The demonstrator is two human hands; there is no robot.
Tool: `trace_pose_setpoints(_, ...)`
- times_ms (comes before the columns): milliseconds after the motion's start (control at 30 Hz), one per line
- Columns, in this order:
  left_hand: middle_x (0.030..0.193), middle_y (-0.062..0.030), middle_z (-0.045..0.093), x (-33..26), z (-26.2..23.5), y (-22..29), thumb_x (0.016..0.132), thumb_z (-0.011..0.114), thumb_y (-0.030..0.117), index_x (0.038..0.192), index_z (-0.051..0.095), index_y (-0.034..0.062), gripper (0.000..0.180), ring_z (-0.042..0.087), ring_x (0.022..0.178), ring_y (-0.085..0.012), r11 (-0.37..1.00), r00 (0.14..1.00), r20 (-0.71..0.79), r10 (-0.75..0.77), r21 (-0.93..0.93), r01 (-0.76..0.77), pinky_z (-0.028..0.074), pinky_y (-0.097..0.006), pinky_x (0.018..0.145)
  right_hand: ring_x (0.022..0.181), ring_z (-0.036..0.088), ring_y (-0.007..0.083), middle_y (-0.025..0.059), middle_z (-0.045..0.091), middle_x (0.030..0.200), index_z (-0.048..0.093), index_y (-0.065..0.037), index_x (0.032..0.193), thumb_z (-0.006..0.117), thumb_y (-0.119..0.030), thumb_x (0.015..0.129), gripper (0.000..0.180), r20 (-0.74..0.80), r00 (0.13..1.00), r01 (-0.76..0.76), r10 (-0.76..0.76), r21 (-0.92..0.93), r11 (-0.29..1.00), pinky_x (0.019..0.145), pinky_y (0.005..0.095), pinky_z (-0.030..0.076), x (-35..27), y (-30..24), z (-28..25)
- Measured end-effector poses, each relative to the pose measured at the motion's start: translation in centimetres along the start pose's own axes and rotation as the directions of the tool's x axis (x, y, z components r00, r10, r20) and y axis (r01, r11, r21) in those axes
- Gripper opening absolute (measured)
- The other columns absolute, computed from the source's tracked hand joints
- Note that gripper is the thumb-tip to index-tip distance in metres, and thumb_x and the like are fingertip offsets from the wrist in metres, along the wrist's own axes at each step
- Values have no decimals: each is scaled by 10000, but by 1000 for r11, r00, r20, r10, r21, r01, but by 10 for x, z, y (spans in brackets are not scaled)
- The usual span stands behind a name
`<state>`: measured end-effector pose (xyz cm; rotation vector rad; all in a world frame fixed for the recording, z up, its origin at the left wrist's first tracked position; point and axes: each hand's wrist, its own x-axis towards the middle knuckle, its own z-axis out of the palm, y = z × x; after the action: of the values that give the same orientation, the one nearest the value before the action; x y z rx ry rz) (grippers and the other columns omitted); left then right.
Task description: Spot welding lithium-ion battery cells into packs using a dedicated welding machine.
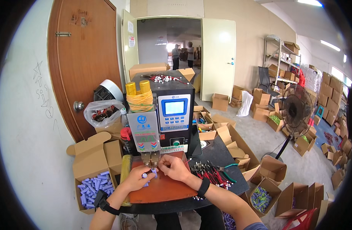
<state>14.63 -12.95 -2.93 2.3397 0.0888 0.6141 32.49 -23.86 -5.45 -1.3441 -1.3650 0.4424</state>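
At the spot welder point(174, 130), my left hand point(135, 178) is closed around small purple cylindrical battery cells. One battery cell point(154, 173) stands just under the welder's paired electrodes point(150, 158); another cell point(145, 175) shows its end beside my thumb. My right hand point(175, 168) is closed in a pinch right by the electrodes, its fingertips close to the cell. What it pinches is too small to make out. A bit of red and white wire shows behind that hand. Both hands are over a reddish-brown board point(160, 191) on the black table.
Right of the board lie a pile of red and black wire leads point(206, 172) and green-handled pliers point(228, 174). An open carton point(82, 172) of purple cells stands at left. More cartons point(267, 168) and a standing fan point(296, 111) are at right. More leads lie atop the welder.
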Motion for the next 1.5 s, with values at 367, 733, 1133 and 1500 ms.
trace_pose_setpoints(367,795,-97,656,-1,0,-2,879,624,171,1063,653,24,237,622,723,-188,1000,1000,-10,15,14,-15,477,-303,656,603,552,59,29,612,711,556,20,848,585,-29,868,61,-13,1000,16,-16,-12,1000,531,229,446,0,-6,1)
trace_pose_setpoints(733,783,-94,653,0,0,0,878,622,170,1060,653,25,234,622,716,-189,1000,1000,-13,9,23,-9,478,-304,655,621,559,57,32,624,721,576,23,857,595,-33,862,59,-18,1000,12,-12,-15,1000,551,228,455,0,-7,0)
trace_pose_setpoints(1133,797,-92,654,-1,0,-3,882,615,166,1065,650,26,233,620,734,-191,1000,1000,-3,-5,28,5,478,-306,673,639,637,142,79,652,698,610,-6,808,623,-89,789,85,-39,999,-31,32,28,999,604,285,487,0,-6,1)
trace_pose_setpoints(1500,818,-105,655,-1,0,-1,878,617,162,1059,648,26,228,626,746,-208,1000,1000,1,-17,22,17,481,-311,680,670,644,126,87,675,737,644,11,860,624,-90,818,111,-41,999,-7,8,15,1000,624,275,494,-1,-13,-1)
